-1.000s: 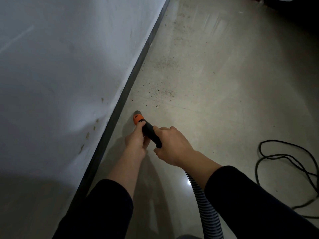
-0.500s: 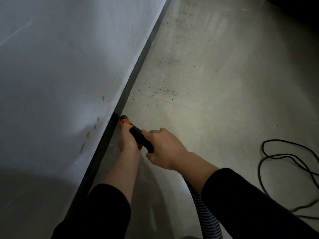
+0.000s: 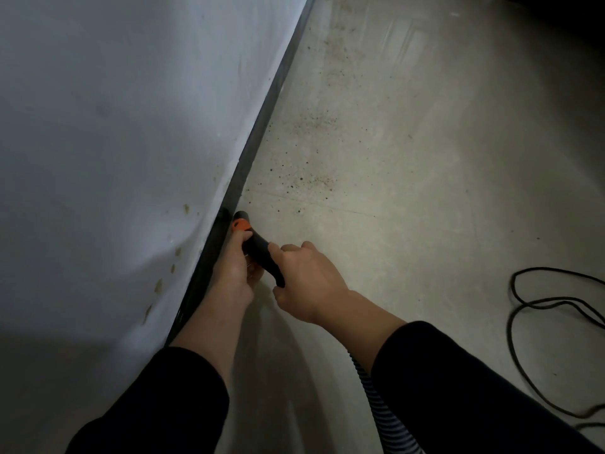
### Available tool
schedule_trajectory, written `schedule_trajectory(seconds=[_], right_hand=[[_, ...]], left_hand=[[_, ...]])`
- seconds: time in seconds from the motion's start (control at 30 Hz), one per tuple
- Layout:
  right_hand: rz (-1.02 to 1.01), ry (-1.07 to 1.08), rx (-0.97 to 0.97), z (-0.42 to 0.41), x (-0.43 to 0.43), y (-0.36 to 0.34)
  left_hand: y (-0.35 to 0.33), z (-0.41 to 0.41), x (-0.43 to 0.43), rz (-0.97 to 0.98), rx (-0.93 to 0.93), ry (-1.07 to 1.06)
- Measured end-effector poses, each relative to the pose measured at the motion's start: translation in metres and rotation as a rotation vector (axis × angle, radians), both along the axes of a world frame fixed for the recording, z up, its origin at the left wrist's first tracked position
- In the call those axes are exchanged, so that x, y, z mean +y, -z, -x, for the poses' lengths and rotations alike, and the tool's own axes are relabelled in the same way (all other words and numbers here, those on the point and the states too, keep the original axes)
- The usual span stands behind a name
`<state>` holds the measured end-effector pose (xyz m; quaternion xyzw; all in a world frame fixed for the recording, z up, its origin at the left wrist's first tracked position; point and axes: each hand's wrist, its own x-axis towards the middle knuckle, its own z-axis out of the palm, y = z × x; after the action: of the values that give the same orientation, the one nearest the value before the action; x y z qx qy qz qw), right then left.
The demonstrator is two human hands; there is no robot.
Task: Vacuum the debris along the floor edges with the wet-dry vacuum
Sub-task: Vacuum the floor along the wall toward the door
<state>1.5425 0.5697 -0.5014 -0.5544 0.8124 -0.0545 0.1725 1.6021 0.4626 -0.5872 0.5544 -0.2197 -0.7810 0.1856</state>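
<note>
Both hands grasped the black, orange-banded plastic vacuum nozzle (image 3: 258, 247): left hand (image 3: 234, 270) nearer its tip, right hand (image 3: 307, 283) behind. Dark debris specks (image 3: 307, 183) lay ahead of them.

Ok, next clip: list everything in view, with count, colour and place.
wall: one, white-grey, left
stains: several, yellow-brown, low on the wall
baseboard: one, dark, along the wall's foot
floor: one, beige, centre and right
debris: many specks, dark, floor ahead of the nozzle
nozzle: one, black with orange band, tip by the baseboard
hose: one, ribbed grey, bottom, under the right arm
cable: one, black, looped on the floor, right
sleeves: two, black, bottom
left hand: one, grips the nozzle by the band
right hand: one, grips the nozzle further back
</note>
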Motion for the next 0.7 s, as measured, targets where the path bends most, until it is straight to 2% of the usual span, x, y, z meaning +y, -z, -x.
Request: schedule_trajectory(seconds=[0.7], right_hand=[[-0.001,0.011,0.102,0.012,0.005,0.011]], left_hand=[[-0.002,0.018,-0.006,0.07,0.046,0.118]])
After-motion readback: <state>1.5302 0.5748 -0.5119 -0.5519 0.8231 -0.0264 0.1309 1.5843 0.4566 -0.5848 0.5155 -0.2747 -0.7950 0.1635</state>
